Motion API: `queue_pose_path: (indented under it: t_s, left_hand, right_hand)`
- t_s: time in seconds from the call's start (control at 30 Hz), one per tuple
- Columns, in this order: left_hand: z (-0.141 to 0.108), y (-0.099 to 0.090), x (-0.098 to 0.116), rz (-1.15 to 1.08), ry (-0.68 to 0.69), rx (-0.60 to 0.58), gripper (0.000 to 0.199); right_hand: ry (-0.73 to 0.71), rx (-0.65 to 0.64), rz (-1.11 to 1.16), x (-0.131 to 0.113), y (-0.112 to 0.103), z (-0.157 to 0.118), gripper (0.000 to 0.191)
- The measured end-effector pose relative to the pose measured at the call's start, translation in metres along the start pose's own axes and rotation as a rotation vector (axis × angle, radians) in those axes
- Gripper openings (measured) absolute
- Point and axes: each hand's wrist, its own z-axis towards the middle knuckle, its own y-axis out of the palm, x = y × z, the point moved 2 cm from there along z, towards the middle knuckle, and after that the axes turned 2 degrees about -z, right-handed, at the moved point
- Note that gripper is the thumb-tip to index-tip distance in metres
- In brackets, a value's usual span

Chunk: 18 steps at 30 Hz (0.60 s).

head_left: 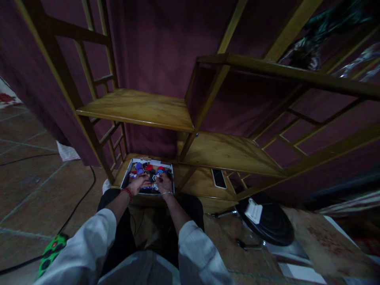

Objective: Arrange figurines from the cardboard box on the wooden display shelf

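Note:
A shallow white cardboard box [173, 180] on the low wooden shelf holds small, mostly round pieces in red [149, 167], purple [139, 166] and dark colours. My left hand [138, 184] reaches over the box's left part, a red bead bracelet at its wrist, fingers bent toward the middle. Facing it, my right hand [164, 184] has curled fingers and a thin bracelet. Between the fingertips shows a small dark piece with white marks [152, 178]. Both hands seem to pinch at it, but its kind is too small to make out.
A phone [219, 179] lies on the same shelf, right of the box. Wooden shelf boards [139, 107] and posts rise close ahead. A black round stool seat [270, 223] bears a white object [253, 211]. At lower left are a green power strip [52, 253] and a cable.

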Motion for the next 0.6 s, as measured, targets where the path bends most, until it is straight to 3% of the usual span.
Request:
queue_pose_path:
  t_s: [0.6]
  left_hand:
    - [-0.006,0.003,0.005,0.023,-0.015,-0.044,0.022]
  right_hand:
    - [0.104,-0.043,0.092,-0.015,-0.01,-0.007,0.025]
